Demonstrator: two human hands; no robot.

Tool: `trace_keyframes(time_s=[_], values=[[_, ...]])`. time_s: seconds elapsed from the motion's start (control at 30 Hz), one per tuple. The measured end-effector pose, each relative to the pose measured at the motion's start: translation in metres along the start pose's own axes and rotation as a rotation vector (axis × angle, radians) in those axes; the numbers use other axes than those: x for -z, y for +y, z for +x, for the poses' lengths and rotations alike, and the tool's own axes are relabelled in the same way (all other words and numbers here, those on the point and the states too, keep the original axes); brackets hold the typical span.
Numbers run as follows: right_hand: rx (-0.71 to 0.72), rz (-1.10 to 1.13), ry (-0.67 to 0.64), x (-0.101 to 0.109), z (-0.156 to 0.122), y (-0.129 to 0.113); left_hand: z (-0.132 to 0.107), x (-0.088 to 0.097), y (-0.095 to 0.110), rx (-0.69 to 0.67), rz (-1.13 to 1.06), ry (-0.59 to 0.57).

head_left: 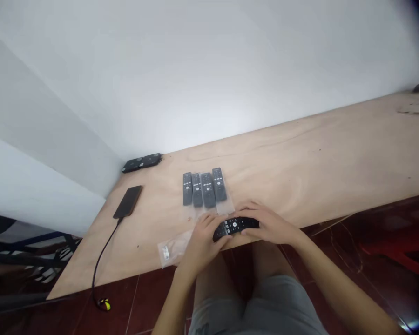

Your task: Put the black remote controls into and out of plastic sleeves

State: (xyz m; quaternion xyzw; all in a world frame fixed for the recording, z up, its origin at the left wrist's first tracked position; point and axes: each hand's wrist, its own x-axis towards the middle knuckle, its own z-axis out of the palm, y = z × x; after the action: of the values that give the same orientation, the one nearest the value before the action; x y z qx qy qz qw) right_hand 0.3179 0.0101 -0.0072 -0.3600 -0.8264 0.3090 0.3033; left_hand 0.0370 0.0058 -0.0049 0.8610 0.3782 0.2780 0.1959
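Observation:
A black remote control (234, 225) with a pale round button lies sideways between my two hands, close to the table's front edge. My left hand (209, 231) grips its left end, fingers above and thumb below. At the other end my right hand (261, 220) holds it, fingers over the far side and thumb along the near side. Beside my left hand lies a clear plastic bag (174, 249) with a small white label. Beyond the hands stand several dark remotes in a row, among them one remote (208, 190) in a clear sleeve.
On the left of the wooden table (300, 163) rests a phone (127, 202) with a black cable (103, 256) hanging over the edge. Two flat black boxes (141, 162) sit at the back left corner by the white wall. A red stool (398, 251) is at the right, below.

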Motion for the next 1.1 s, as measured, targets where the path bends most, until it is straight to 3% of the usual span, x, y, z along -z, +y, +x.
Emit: trace_keyframes(time_s=[0.1,0.23,0.33,0.6,0.77,0.9,1.0,1.1], values=[[-0.040,-0.041,0.031,-0.003,-0.002,0.002,-0.002,0.014,0.000,0.018,0.031,-0.034],[-0.131,-0.057,0.219,-0.006,-0.014,0.008,-0.009,0.036,-0.005,0.092,0.051,-0.102],[-0.215,-0.082,0.349,-0.010,-0.026,0.012,-0.014,0.040,-0.010,0.121,0.052,-0.131],[-0.212,0.073,0.373,-0.022,-0.022,-0.004,0.008,0.018,-0.002,0.046,0.106,-0.139],[-0.220,0.294,0.348,-0.036,-0.004,-0.018,0.027,-0.003,0.005,-0.006,0.134,-0.145],[-0.251,0.510,0.417,-0.052,0.008,-0.017,0.034,-0.019,0.005,-0.004,0.143,-0.095],[-0.280,0.568,0.456,-0.053,0.010,-0.010,0.034,-0.021,0.005,-0.013,0.128,-0.099],[-0.294,0.521,0.491,-0.041,0.003,-0.001,0.029,-0.012,0.004,-0.002,0.130,-0.100]])
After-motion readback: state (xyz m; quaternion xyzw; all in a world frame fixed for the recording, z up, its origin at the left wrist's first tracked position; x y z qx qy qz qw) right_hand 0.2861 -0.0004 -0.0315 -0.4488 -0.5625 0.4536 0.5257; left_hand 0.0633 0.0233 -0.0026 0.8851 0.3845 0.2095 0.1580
